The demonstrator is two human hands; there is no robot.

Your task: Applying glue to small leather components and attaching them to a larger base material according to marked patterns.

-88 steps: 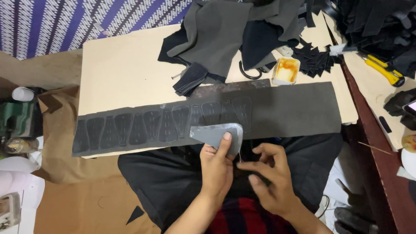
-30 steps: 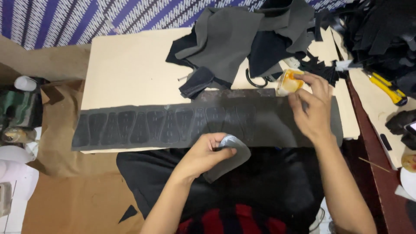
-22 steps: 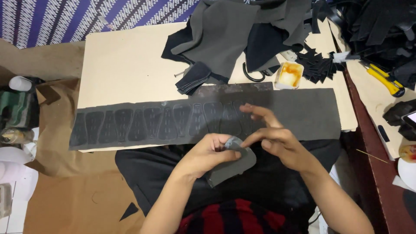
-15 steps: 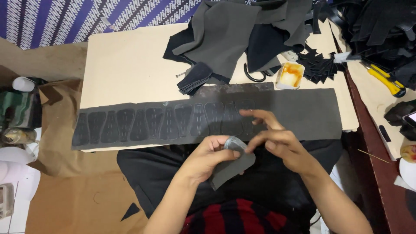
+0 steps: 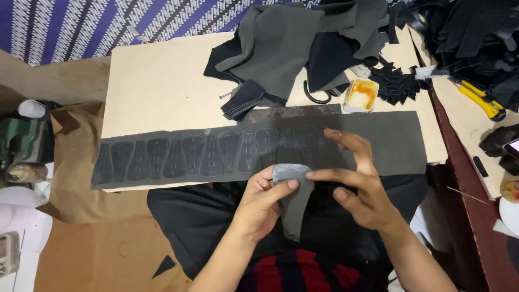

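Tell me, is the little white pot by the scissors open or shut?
Open. The small white pot has no lid on, and orange-yellow paste shows inside it from above.

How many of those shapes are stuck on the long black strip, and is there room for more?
About nine tapered pieces line the long dark strip. The left hand holds another grey piece, with the right hand's fingers at its top. The strip's right part is bare.

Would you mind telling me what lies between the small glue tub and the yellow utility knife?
In the head view, a pile of small black cut pieces lies between the glue tub and the yellow utility knife.
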